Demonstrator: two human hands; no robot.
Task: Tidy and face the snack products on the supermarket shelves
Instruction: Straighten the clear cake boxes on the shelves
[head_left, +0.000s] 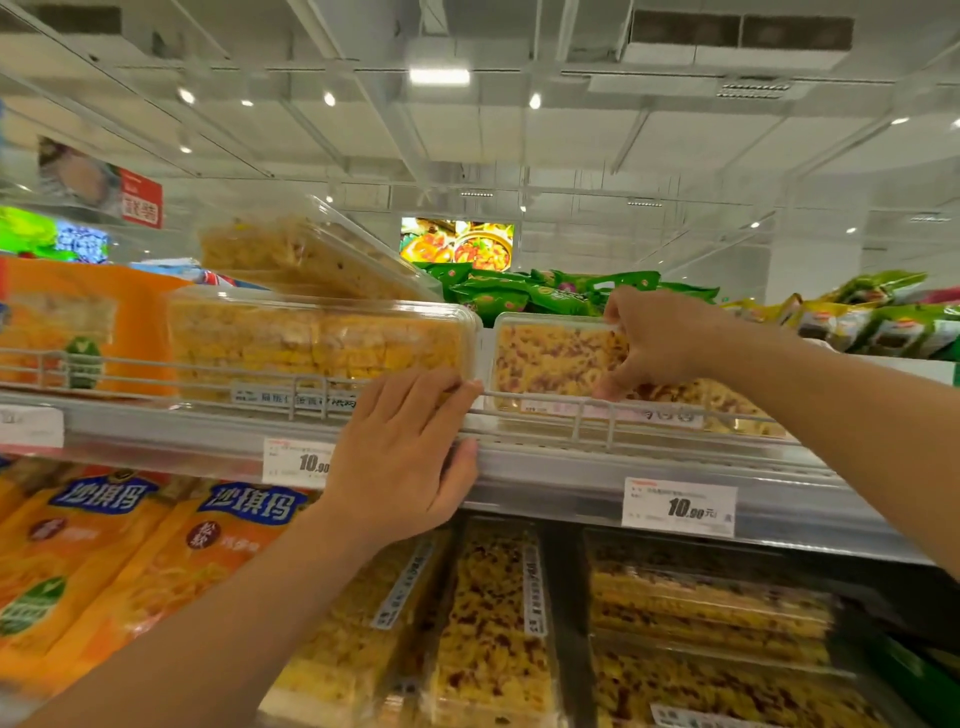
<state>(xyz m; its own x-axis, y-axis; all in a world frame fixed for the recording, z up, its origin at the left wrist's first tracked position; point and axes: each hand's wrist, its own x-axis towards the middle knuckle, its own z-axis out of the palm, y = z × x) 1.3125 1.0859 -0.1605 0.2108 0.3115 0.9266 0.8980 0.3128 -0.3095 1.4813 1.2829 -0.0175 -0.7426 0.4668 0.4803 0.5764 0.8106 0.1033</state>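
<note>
- Two hands reach up to the top shelf (545, 457).
- The left hand (405, 457) lies flat, fingers straight and together, on the wire rail (260, 376) before a clear box of yellow snack bars (311, 338); its thumb presses the shelf edge.
- The right hand (654, 338) grips the next box, speckled red (550, 353), fingers curled over its back rim, thumb on its front.
- A third box (301, 254) sits tilted on the yellow one.
- Price tags (678, 506) hang below.

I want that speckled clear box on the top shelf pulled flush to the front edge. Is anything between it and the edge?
Only the wire rail along the shelf front; the speckled box already sits close behind it, gripped by the right hand. Nothing else visible blocks it.
</note>
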